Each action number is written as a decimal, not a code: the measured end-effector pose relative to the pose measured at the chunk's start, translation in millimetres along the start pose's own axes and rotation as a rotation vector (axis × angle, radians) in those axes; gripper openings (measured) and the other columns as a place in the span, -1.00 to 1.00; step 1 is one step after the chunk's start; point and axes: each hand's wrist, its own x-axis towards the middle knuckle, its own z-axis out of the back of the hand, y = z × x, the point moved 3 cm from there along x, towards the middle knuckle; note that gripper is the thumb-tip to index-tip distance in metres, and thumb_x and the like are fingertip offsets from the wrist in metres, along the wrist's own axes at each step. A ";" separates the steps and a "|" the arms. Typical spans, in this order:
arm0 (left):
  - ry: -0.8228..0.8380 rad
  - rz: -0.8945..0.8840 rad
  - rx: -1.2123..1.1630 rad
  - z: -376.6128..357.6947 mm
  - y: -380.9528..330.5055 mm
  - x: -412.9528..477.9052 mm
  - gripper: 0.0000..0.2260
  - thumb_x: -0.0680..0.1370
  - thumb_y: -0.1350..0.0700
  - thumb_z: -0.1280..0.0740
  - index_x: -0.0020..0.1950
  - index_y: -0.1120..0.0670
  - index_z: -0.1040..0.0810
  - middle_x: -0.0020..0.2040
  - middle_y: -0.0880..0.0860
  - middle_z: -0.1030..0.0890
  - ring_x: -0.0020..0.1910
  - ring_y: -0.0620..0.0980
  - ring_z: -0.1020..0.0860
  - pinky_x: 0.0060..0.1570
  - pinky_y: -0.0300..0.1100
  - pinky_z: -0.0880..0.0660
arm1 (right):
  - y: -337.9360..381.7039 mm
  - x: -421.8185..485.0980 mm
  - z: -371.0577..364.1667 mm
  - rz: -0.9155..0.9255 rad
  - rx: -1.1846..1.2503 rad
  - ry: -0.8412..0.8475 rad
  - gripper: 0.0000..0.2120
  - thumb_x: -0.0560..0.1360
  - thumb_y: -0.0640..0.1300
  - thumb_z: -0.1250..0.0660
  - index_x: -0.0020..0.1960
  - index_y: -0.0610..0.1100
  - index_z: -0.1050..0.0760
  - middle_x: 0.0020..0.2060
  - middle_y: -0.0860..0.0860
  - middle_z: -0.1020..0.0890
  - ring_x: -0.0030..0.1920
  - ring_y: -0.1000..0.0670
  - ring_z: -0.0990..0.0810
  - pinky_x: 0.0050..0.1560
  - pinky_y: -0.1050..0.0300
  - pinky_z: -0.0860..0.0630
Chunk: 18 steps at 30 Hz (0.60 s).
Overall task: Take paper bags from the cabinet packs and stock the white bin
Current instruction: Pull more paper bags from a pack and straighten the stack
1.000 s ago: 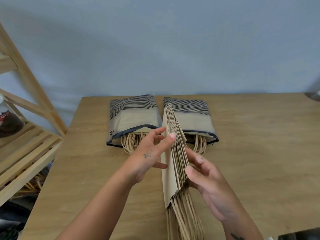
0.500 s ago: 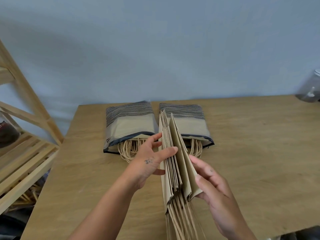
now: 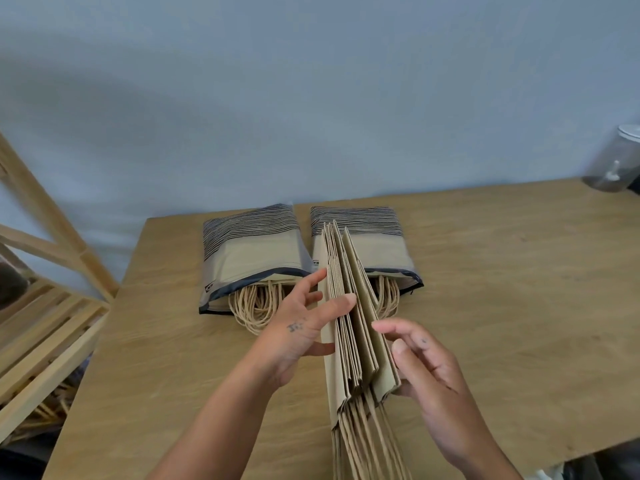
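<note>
"Over the near middle of the desk [image 3: 519,289], what stands between the two hands?"

"A bundle of brown paper bags [image 3: 349,327], set on edge and fanned apart along the top, with its twisted handles trailing toward the person."

"How does the left hand [image 3: 298,334] lie on it?"

"Its fingers [image 3: 341,303] are straight and spread wide. One lies across the top edges and dips into a gap in the fan. The thumb presses the left face lower down, and the rest stand just beside that face."

"And the right hand [image 3: 433,382]?"

"It sits beside the right face, fingers [image 3: 408,336] loosely bent and parted. The tips are near the outermost bag, though I cannot tell whether they touch it. That bag's lower corner rests against the hand. None of the fingers that show curls round a bag, and the thumb is hidden."

"Where are the packs?"

"Behind the bundle, side by side near the far edge of the desk. The left pack [image 3: 252,258] and right pack [image 3: 381,251] are clear sleeves with dark rims, open ends toward the person and handle loops spilling out. The far end of the fan covers part of the right pack."

"Anything else?"

"A wooden rack [image 3: 45,334] left of the desk, and a clear jar [image 3: 616,161] at its far right corner."
</note>
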 end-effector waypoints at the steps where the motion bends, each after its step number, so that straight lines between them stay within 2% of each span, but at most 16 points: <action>1: 0.006 0.002 -0.006 -0.1 0.5 0.7 -0.18 0.11 -0.17 -0.54 0.35 -0.22 -0.37 0.34 0.07 -0.43 0.24 0.04 -0.50 -0.08 0.05 -0.62 | -0.5 0.8 0.3 0.000 0.020 0.005 -0.76 0.33 0.16 -0.24 -0.05 0.16 -0.57 -0.49 0.07 -0.38 -0.46 0.14 -0.28 -0.36 0.20 -0.31; 4: 0.023 0.004 -0.024 -1.0 1.4 1.3 -0.18 0.11 -0.17 -0.55 0.35 -0.22 -0.36 0.35 0.07 -0.43 0.25 0.04 -0.49 -0.03 0.11 -0.60 | 2.3 3.0 -0.2 0.034 0.018 0.006 -0.72 0.28 0.18 -0.34 -0.07 0.08 -0.53 -0.43 0.19 -0.43 -0.48 0.20 -0.26 -0.45 0.35 -0.26; 8: 0.035 0.007 -0.046 -1.4 1.4 0.9 -0.18 0.11 -0.16 -0.55 0.34 -0.24 -0.37 0.35 0.08 -0.42 0.27 0.06 -0.48 -0.01 0.12 -0.59 | -1.3 5.7 0.4 0.044 -0.057 -0.027 -0.72 0.23 0.15 -0.39 -0.10 0.10 -0.51 -0.24 0.21 -0.52 -0.38 0.23 -0.43 -0.31 0.37 -0.40; 10: 0.048 0.009 -0.054 -1.0 1.3 0.7 -0.19 0.12 -0.16 -0.55 0.34 -0.24 -0.37 0.36 0.08 -0.42 0.27 0.06 -0.47 0.00 0.11 -0.60 | -1.8 6.3 0.8 0.048 -0.063 -0.035 -0.76 0.23 0.11 -0.40 -0.12 0.11 -0.50 -0.23 0.22 -0.53 -0.37 0.23 -0.45 -0.30 0.38 -0.42; 12: 0.060 0.012 -0.068 -0.1 2.1 0.7 -0.19 0.13 -0.16 -0.56 0.35 -0.24 -0.36 0.36 0.08 -0.41 0.28 0.06 -0.47 0.01 0.12 -0.59 | -0.4 7.0 0.7 0.041 -0.026 -0.033 -0.86 0.29 -0.02 -0.39 -0.16 0.10 -0.50 -0.27 0.22 -0.54 -0.39 0.21 -0.41 -0.34 0.38 -0.39; 15: 0.061 0.015 -0.087 1.6 3.8 0.9 -0.17 0.12 -0.15 -0.56 0.36 -0.24 -0.35 0.37 0.08 -0.42 0.28 0.04 -0.47 -0.01 0.08 -0.60 | 0.3 8.0 3.1 0.044 -0.002 -0.052 -0.90 0.35 -0.14 -0.27 -0.19 0.05 -0.48 -0.34 0.10 -0.48 -0.37 0.08 -0.31 -0.38 0.37 -0.31; 18: 0.055 0.013 -0.089 1.9 3.7 0.2 -0.18 0.13 -0.14 -0.55 0.36 -0.25 -0.33 0.37 0.07 -0.42 0.28 0.02 -0.46 -0.21 -0.11 -0.59 | -1.5 9.7 6.9 0.058 -0.026 -0.087 -0.86 0.39 -0.14 -0.20 -0.19 0.09 -0.45 -0.32 -0.01 -0.42 -0.32 0.02 -0.27 -0.33 0.35 -0.32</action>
